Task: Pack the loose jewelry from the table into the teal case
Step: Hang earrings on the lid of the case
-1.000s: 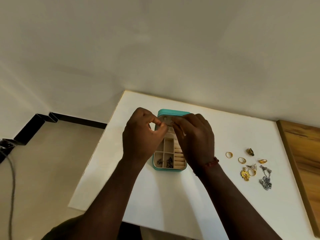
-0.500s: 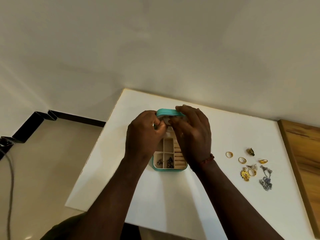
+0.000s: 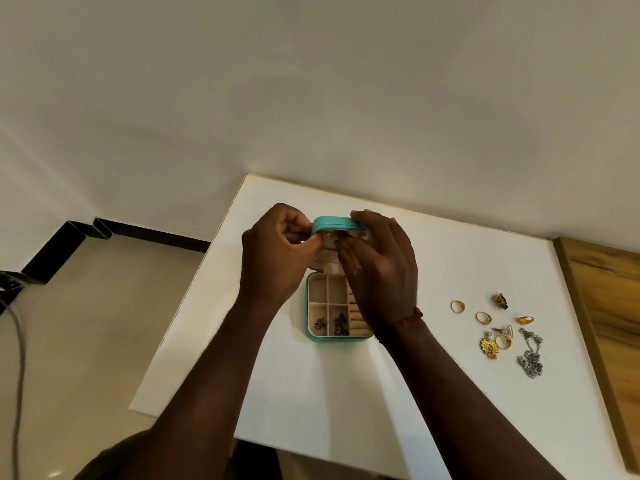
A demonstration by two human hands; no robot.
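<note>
- The counter [image 3: 311, 393] has its near edge at the bottom of the frame. Bare white surface lies between that edge and the case, and both forearms cross it.
- The teal case [image 3: 341, 337] sits at mid-frame on the counter's left half, near the left edge. It is open, with dark pieces in its two nearest small compartments.
- The loose jewelry [image 3: 498, 327] lies at the right of the frame, well apart from the case. It is made up of gold rings, a gold flower piece and a silver necklace [image 3: 530, 356].
- A wooden board [image 3: 609, 323] borders the counter beyond the jewelry.
- The right hand [image 3: 381, 271] has its grip on the raised lid [image 3: 334, 223], one finger over the top edge and the others spread on the inside.
- The left hand [image 3: 273, 251] has a closed, curled grip, thumb and forefinger pinching at the lid's left corner. Whether there is anything smaller between them cannot be told.
- A bare strip of counter runs behind the lid to the far edge at the wall.
</note>
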